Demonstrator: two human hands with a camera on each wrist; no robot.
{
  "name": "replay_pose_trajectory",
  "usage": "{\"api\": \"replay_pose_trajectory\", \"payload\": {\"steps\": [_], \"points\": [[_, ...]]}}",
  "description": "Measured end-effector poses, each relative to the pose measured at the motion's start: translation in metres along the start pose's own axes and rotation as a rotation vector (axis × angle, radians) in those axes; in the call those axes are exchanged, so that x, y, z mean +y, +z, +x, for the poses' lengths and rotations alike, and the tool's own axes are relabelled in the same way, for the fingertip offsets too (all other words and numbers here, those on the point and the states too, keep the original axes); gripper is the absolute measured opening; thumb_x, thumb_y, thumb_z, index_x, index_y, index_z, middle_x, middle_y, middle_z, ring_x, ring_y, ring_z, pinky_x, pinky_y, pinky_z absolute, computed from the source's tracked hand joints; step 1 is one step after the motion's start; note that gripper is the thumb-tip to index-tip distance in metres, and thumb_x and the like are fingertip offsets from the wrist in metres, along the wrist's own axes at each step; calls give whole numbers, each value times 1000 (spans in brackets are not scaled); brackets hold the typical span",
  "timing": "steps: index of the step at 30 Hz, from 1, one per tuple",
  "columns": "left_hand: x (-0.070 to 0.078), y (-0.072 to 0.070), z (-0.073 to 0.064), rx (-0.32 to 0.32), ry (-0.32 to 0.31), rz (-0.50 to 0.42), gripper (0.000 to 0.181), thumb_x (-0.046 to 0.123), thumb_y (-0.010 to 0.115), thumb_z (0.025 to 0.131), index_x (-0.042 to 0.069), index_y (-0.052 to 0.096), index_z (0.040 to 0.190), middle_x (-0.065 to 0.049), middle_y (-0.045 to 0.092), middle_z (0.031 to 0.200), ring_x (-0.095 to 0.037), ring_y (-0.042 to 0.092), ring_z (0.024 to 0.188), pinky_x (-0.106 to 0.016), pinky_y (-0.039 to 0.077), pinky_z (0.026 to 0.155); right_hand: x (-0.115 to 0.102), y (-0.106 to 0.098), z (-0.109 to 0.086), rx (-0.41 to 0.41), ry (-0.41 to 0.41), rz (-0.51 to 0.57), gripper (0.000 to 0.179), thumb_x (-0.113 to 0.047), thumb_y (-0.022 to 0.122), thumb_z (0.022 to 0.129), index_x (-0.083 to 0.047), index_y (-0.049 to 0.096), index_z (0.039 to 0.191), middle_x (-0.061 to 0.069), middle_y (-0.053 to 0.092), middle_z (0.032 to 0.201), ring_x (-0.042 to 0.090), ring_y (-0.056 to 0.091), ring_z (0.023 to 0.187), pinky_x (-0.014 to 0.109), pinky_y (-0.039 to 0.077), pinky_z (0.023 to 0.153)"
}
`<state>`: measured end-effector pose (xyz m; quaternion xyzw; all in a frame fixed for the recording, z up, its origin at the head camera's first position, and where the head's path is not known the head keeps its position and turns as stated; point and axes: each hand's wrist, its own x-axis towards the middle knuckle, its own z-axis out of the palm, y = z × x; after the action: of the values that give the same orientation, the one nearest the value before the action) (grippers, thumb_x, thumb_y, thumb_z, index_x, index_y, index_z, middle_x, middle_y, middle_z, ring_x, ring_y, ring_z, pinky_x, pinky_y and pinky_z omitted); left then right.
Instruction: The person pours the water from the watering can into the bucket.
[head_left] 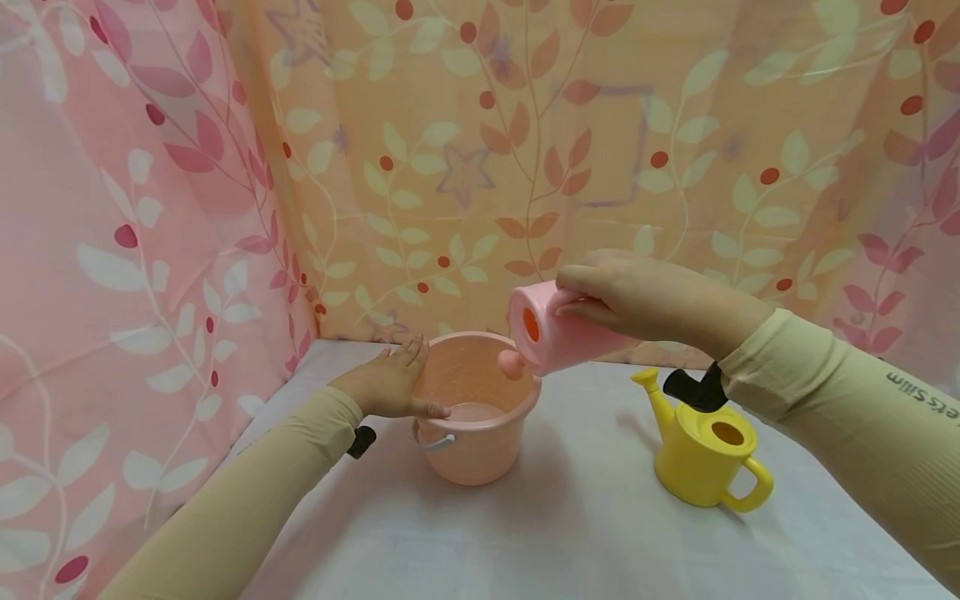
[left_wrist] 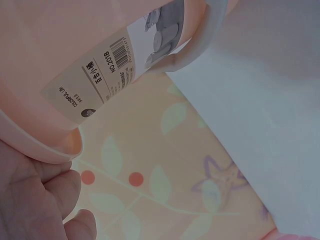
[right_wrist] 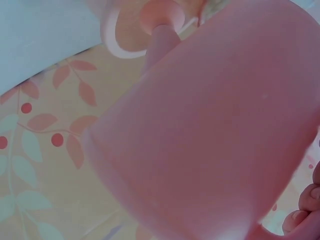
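Note:
My right hand (head_left: 637, 300) grips the handle of a pink watering can (head_left: 577, 333), which is tipped over to the left. Its rounded spout head (head_left: 512, 364) hangs at the mouth of a peach bucket (head_left: 480, 458); whether water is flowing cannot be made out. A little clear liquid seems to lie at the bucket's bottom. On the bucket's left rim rests my left hand (head_left: 386, 383), fingers extended and thumb across the front edge. From the left wrist, a printed label (left_wrist: 100, 75) shows on the bucket's side, with my fingertips (left_wrist: 62, 192) by the rim.
A yellow watering can (head_left: 701, 458) stands upright on the white tabletop (head_left: 600, 542), right of the bucket and below my right forearm. The bucket's pale handle (head_left: 438, 443) hangs down in front. Leaf-patterned curtains (head_left: 465, 167) enclose the table behind and at the left.

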<state>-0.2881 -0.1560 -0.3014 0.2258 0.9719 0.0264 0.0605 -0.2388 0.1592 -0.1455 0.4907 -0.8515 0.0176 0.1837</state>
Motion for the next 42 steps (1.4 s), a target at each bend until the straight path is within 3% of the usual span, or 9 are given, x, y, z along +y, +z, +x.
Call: {"api": "replay_pose_trajectory", "payload": {"steps": [30,42], "points": [[0,-1,0,-11,-4,16,123,85,38,66,-2,3,145,-16,-2,152,-27,2,140,-48,5,111,2,2,-6,-8,33,7,16,-16,67,83,-17,51,82,-6,50,73,12,47,70,25,43,61],[1,-3,-2,-7,6,20,121,84,38,68,-3,4,144,-17,-1,152,-28,2,139,-48,6,111,8,4,-11,9,48,68,15,-15,67,84,-16,52,81,-8,50,74,10,47,71,25,44,61]]}}
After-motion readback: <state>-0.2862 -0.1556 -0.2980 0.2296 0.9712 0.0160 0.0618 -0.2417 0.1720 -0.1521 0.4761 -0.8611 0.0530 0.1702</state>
